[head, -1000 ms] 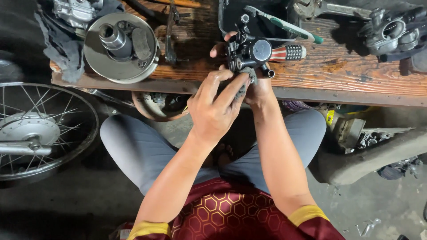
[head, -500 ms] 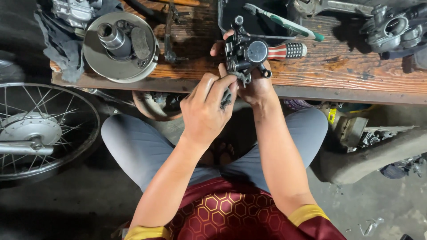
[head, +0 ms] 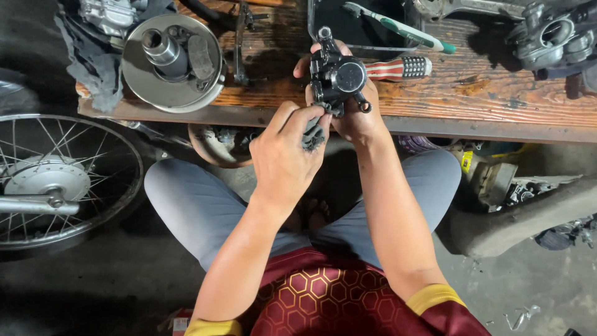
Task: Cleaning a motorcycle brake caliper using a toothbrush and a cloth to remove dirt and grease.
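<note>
- The dark, greasy metal brake caliper (head: 339, 78) stands roughly upright at the near edge of the worn wooden bench (head: 497, 99), long axis running away from the person, its round bore facing up towards the camera.
- The right hand (head: 354, 115) is clamped around the caliper from below.
- The left hand (head: 286, 162) has its fingers pinched together on a small dark grimy part (head: 313, 134) just beneath the caliper.
- The black rectangular tray (head: 367, 28) holds a green-and-white toothbrush (head: 398, 25).
- The round shallow metal dish (head: 171, 62) holds a steel cylinder and a grey pad.

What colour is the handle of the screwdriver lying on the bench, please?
The screwdriver handle is striped red and white, seen in the head view.
</note>
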